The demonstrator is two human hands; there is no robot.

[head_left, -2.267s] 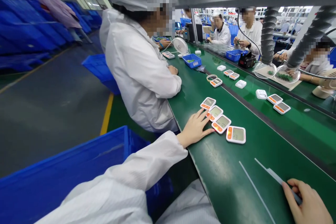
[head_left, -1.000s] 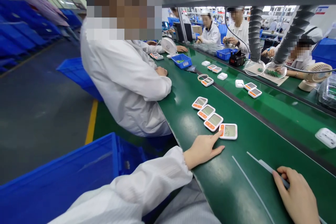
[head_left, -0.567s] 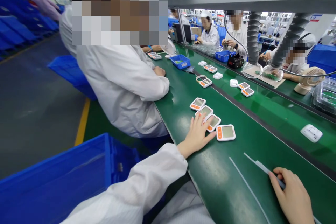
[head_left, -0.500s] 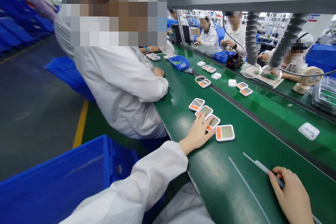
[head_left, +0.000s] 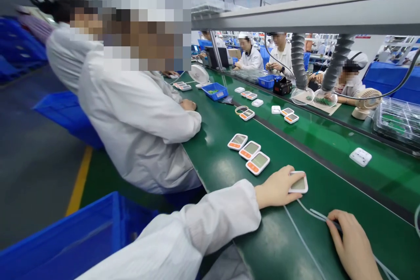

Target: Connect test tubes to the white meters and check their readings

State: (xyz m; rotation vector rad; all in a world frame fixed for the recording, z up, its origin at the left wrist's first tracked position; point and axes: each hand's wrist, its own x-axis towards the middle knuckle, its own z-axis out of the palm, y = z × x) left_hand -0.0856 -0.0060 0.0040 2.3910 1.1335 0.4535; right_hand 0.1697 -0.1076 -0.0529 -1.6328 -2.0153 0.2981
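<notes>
My left hand (head_left: 278,187) rests on the green conveyor belt (head_left: 315,170), its fingers laid over the near end of a white device with a grey screen (head_left: 299,183). Three more white and orange devices (head_left: 249,154) lie in a slanted row just beyond it. My right hand (head_left: 353,245) sits low at the right, fingers closed on a thin pen-like tool (head_left: 334,224) pressed to the belt. White lines (head_left: 305,240) run across the belt beside it.
A person in a white coat (head_left: 138,122) stands close on my left at the belt's edge. Blue bins (head_left: 65,245) stand below on the left. Further devices (head_left: 288,115), a white plug block (head_left: 360,156), a blue tray (head_left: 215,91), small fans and seated workers line the far belt.
My left hand has moved right from the row of devices onto the nearest one, and that device sits nearer to me. My right hand keeps its tool. The view has tilted up.
</notes>
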